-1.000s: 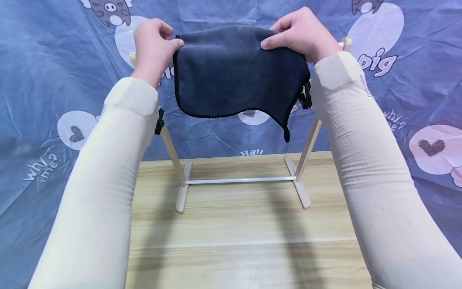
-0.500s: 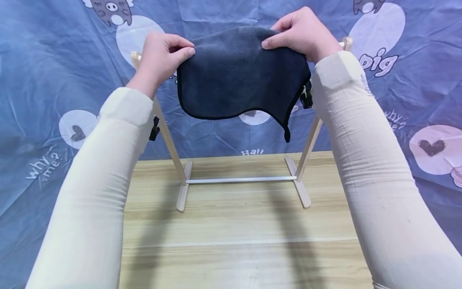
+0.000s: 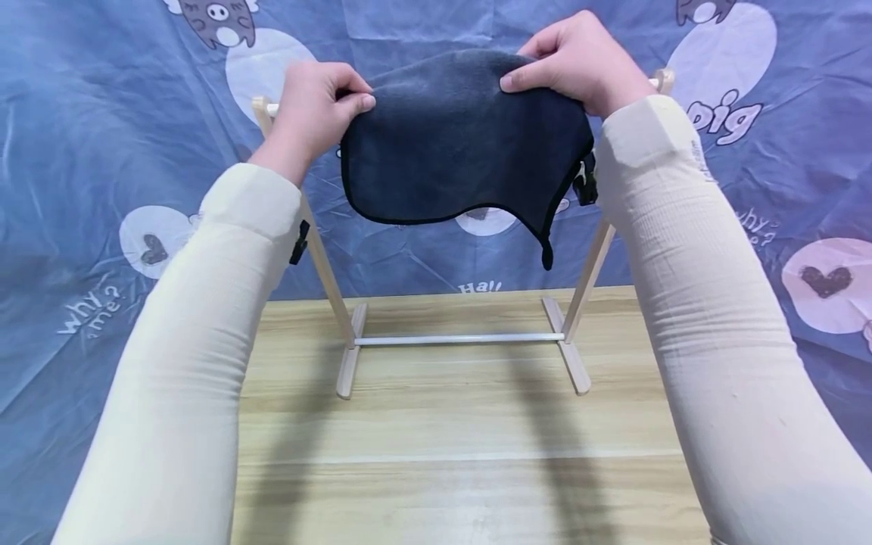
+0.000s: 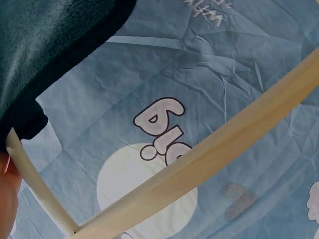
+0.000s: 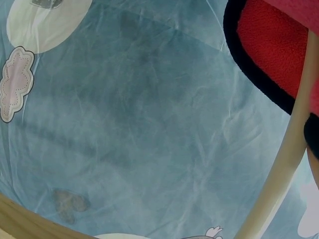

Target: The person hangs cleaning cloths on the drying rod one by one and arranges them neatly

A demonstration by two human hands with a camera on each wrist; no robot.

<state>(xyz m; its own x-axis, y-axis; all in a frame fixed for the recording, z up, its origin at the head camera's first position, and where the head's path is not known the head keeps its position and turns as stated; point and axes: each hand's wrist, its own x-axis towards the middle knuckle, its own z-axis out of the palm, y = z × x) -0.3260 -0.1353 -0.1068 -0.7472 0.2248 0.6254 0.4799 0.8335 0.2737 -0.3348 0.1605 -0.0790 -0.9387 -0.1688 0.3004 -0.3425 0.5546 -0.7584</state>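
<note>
A dark grey fleece cloth (image 3: pixel 450 144) with black binding hangs at the top rail of a wooden rack, its lower edge wavy with a point at the right. My left hand (image 3: pixel 309 106) pinches its upper left edge between thumb and fingers. At the upper right, my right hand (image 3: pixel 575 64) pinches the top edge, thumb in front. In the left wrist view the rail (image 4: pixel 42 186) runs in under the fleece beside the left hand (image 4: pixel 7 199). Red lining (image 5: pixel 269 47) shows behind the rail in the right wrist view. Most of the rail is hidden in the head view.
The rack's wooden legs (image 3: pixel 589 280) stand on a wood-grain surface (image 3: pixel 463 424), joined low down by a white crossbar (image 3: pixel 459 340). A blue printed sheet (image 3: pixel 409 265) hangs behind. Black buckles (image 3: pixel 584 185) dangle at the right, with another black piece (image 3: pixel 300 242) at the left.
My left hand has moved right and slightly down, from the cloth's left corner to a spot further in along its top edge. The right hand keeps its pinch in nearly the same place.
</note>
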